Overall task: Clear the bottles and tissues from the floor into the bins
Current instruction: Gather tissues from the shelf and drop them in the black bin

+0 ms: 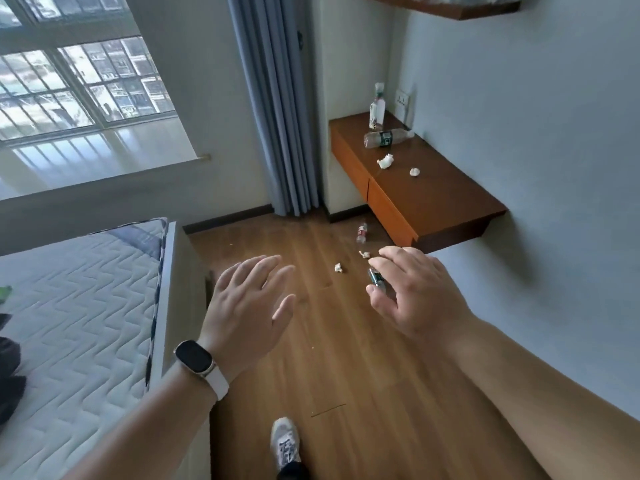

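On the wooden floor (346, 341) near the desk lies a small clear bottle with a red label (362, 233). Two crumpled white tissues (338, 268) (364, 253) lie just in front of it. A green-labelled bottle (375, 279) lies on the floor too, seen in the gap between my right thumb and fingers and partly hidden by them. My right hand (412, 292) hovers high above it with relaxed fingers, holding nothing. My left hand (247, 299), with a watch on the wrist, is spread flat in the air. No bin is in view.
A wall-mounted brown desk (443, 202) on the right carries a lying bottle (388, 138), an upright bottle (376, 109) and two tissues (385, 161) (414, 172). A bed with a bare mattress (86, 306) fills the left. Grey curtain (277, 116) ahead. My shoe (285, 441) is below.
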`<state>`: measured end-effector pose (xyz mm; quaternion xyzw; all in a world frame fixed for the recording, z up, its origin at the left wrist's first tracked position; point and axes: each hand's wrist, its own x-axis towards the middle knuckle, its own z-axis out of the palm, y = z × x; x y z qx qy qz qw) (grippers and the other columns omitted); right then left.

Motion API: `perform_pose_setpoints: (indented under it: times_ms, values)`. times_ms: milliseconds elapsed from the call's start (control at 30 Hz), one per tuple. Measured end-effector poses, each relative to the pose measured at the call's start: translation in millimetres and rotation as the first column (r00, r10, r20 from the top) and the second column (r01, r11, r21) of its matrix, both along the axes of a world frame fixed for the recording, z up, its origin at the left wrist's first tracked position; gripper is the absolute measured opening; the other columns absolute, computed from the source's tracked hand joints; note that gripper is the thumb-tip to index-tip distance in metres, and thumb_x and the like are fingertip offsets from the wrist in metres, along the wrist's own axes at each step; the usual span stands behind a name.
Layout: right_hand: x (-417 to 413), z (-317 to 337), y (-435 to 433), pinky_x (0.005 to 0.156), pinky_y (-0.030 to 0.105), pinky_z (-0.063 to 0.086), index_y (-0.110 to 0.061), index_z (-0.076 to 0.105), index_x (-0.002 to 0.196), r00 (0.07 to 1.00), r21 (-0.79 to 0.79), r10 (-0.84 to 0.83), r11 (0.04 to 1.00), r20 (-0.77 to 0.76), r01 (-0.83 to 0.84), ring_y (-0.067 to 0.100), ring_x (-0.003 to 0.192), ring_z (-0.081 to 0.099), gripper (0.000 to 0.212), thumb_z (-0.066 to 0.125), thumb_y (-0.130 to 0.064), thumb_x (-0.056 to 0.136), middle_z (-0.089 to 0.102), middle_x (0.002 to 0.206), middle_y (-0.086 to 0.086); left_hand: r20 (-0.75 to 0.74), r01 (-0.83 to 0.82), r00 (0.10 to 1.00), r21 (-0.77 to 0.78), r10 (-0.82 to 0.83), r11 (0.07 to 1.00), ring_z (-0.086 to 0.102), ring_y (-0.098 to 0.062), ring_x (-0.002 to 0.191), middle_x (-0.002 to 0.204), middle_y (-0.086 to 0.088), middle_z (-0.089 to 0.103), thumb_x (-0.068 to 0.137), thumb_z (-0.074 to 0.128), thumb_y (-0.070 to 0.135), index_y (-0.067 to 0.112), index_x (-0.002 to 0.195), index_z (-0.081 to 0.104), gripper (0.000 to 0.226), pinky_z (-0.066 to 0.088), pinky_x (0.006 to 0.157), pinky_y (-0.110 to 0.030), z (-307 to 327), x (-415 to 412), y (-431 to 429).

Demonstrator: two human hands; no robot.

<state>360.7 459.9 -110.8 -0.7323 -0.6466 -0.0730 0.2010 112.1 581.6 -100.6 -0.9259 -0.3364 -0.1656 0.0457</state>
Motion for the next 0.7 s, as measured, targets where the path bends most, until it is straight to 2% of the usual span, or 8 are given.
perform_pose_setpoints:
  times_ms: [133,500,700]
  values:
    - [14.6,-4.4,42.5,0.094,0.041,0.044,-0.015,0.062,0.117,0.998,-0.006,-0.065,0.998,0.024,0.065,0.024,0.114,0.054,0.042,0.044,-0.043,0.091,0.060,0.121,0.004,0.030,0.066,0.997,-0.004,-0.066,0.998,0.049,-0.022,0.127,0.133,0.001,0.056,0.090,0.050,0.042,0.023,0.126,0.058,0.041,0.032,0.107,-0.041,-13.4,20.1,61.1]
    - [30.7,6.7,190.8,0.092,0.041,0.045,-0.014,0.061,0.119,0.959,-0.061,-0.273,0.959,0.082,0.278,0.023,0.115,0.053,0.045,0.042,-0.044,0.092,0.058,0.124,0.004,0.095,0.239,0.967,-0.029,-0.236,0.970,0.049,-0.024,0.127,0.133,0.000,0.057,0.090,0.047,0.042,0.020,0.126,0.061,0.044,0.038,0.104,-0.046,-17.5,61.4,249.5]
    - [41.5,4.7,227.1,0.094,0.041,0.045,-0.015,0.060,0.122,0.937,-0.126,-0.332,0.930,0.111,0.344,0.021,0.117,0.052,0.048,0.039,-0.047,0.093,0.058,0.126,0.002,0.134,0.320,0.939,-0.010,-0.315,0.948,0.052,-0.024,0.124,0.130,-0.001,0.059,0.089,0.050,0.040,0.019,0.124,0.062,0.042,0.041,0.101,-0.046,-16.2,96.2,304.0]
